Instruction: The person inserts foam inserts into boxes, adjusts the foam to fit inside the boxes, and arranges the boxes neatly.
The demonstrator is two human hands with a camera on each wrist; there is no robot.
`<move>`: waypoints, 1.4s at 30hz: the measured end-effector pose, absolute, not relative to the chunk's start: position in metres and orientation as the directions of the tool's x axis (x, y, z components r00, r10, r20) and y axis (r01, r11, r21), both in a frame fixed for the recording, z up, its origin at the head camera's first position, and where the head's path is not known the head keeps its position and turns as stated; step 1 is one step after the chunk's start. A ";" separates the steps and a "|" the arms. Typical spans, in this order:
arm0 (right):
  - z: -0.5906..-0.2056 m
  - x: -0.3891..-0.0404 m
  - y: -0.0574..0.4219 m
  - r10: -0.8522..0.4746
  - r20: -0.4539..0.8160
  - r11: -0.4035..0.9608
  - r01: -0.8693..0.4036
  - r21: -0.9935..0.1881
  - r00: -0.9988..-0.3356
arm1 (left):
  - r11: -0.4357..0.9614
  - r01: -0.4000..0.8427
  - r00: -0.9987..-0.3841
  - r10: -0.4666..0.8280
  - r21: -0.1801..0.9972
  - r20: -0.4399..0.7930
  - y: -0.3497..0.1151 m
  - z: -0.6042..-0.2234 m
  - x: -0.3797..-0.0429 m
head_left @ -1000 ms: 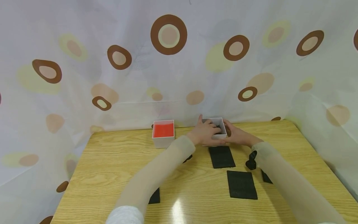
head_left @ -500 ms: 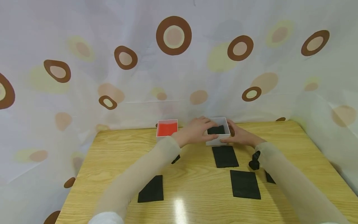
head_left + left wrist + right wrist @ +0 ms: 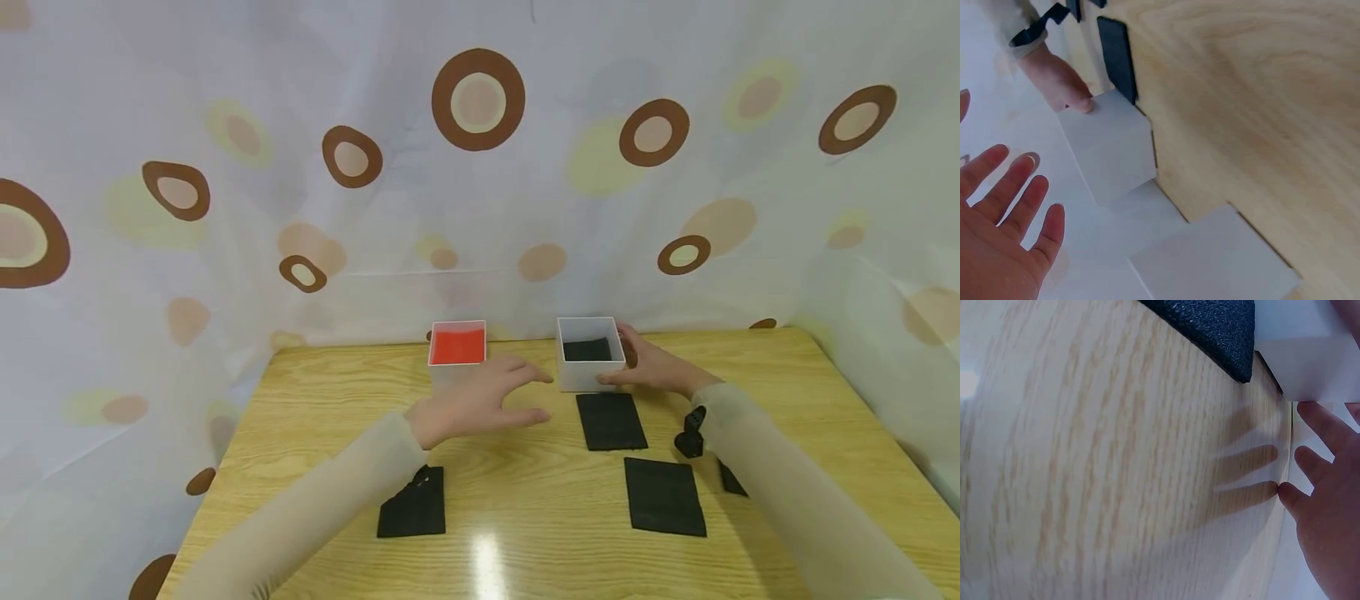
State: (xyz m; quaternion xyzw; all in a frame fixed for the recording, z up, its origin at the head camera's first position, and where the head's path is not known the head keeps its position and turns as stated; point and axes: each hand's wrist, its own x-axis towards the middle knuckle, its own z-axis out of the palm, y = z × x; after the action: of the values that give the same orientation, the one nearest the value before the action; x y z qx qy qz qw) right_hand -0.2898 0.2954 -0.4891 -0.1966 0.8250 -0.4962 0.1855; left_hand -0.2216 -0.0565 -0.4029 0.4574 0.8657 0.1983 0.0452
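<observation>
Near the back edge of the table, my right hand (image 3: 652, 367) holds a white open-topped box (image 3: 577, 379) at its right side, thumb on the front face. Inside the box lies a black piece (image 3: 588, 351). In the right wrist view, fingers (image 3: 1322, 422) reach the corner of the white box (image 3: 1322, 369). My left hand (image 3: 483, 400) is left of this box, fingers spread and holding nothing. It partly overlaps a second white box (image 3: 450, 377) with a red piece (image 3: 459, 347) inside. The left wrist view shows the empty left palm (image 3: 997, 244) and both boxes.
Black squares lie on the wooden table (image 3: 540, 500): one (image 3: 611, 422) before the right box, another (image 3: 665, 497) nearer me, one (image 3: 414, 504) by my left forearm, and one (image 3: 732, 479) partly under my right sleeve. A patterned curtain (image 3: 405, 225) hangs behind.
My left hand has come out of the right-hand box and moved left and nearer me. The black piece inside now shows fully. My right hand has stayed at the box.
</observation>
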 end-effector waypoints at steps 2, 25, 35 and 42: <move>-0.489 -0.290 0.296 -0.500 -0.113 0.439 -0.139 -0.888 -0.859 | 0.510 0.763 -0.588 0.803 0.398 0.099 -0.067 -0.407 -0.214; -0.479 -0.284 0.291 -0.498 -0.125 0.469 -0.145 -0.871 -0.858 | 0.663 0.500 -0.777 0.628 0.558 -0.050 -0.200 -0.463 -0.164; -0.486 -0.290 0.294 -0.491 -0.133 0.473 -0.135 -0.871 -0.861 | 0.702 0.559 -0.749 0.655 0.442 -0.094 -0.231 -0.482 -0.151; -0.485 -0.288 0.294 -0.484 -0.133 0.484 -0.138 -0.864 -0.865 | 0.702 0.603 -0.725 0.680 0.379 -0.106 -0.237 -0.485 -0.149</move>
State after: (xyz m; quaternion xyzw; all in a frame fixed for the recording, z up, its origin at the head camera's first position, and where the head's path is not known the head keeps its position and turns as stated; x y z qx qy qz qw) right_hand -0.2883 0.2938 -0.4855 -0.1848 0.8418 -0.4731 0.1829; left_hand -0.1486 -0.2366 -0.4848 0.3507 0.9147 0.1613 0.1199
